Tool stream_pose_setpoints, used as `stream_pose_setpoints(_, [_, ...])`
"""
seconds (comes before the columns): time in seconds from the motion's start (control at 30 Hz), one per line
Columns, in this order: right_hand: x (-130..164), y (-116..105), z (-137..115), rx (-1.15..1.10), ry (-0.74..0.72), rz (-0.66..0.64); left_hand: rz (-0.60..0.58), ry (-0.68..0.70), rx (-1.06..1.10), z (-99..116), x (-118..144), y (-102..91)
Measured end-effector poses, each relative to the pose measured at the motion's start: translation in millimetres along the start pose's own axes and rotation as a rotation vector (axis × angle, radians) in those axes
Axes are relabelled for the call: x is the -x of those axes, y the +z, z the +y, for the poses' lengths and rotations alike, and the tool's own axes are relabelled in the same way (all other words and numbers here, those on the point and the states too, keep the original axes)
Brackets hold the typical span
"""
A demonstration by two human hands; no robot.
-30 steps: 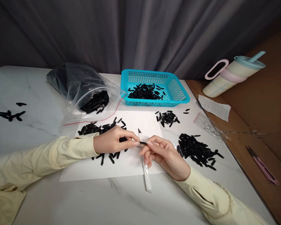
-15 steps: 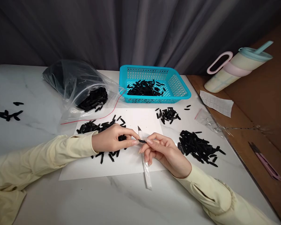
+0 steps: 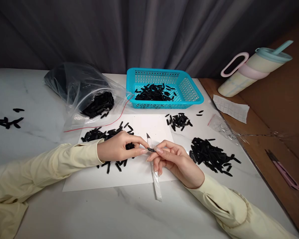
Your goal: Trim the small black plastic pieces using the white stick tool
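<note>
Between my hands is a small, slim black piece (image 3: 150, 150), its exact kind unclear. My left hand (image 3: 123, 146) pinches one end between thumb and forefinger, and my right hand (image 3: 175, 159) pinches the other end. Under the right fingers lies a craft knife (image 3: 156, 186), its handle wrapped in clear plastic and its dark blade pointing away from me; I cannot tell whether the fingers touch it. A white sheet of paper (image 3: 89, 181) is spread beneath, with a heap of similar black pieces (image 3: 94, 134) partly hidden by my left hand.
Behind stands a blue basket (image 3: 164, 105) with black pieces inside. An open zip bag (image 3: 82, 86) spills more at the left. Further piles lie right of the paper (image 3: 211, 156) and behind it (image 3: 179, 121). Scissors-like pink snips (image 3: 284, 171), a tumbler (image 3: 251, 73) and a paper slip (image 3: 231, 108) are rightward.
My hands keep their pinch in nearly the same place. The black piece looks slightly turned, with a lighter face showing. The camera view has shifted a little.
</note>
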State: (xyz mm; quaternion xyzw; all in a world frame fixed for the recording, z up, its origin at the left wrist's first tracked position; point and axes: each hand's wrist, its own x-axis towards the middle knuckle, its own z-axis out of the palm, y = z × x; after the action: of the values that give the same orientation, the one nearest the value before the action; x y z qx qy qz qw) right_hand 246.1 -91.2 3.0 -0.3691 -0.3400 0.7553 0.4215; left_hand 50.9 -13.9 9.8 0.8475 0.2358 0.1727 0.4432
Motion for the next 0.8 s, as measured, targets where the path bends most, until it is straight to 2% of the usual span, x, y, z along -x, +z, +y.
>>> stream_pose_setpoints(0.5, [0.3, -0.1, 0.3, -0.010, -0.008, 0.005, 0.060, 0.107, -0.033, -1.9, 0.5, 2.4])
stream_pose_setpoints(0.8, [-0.1, -0.3, 0.0, -0.006, -0.009, 0.012, 0.060, 0.097, -0.045, -1.7, 0.7, 2.7])
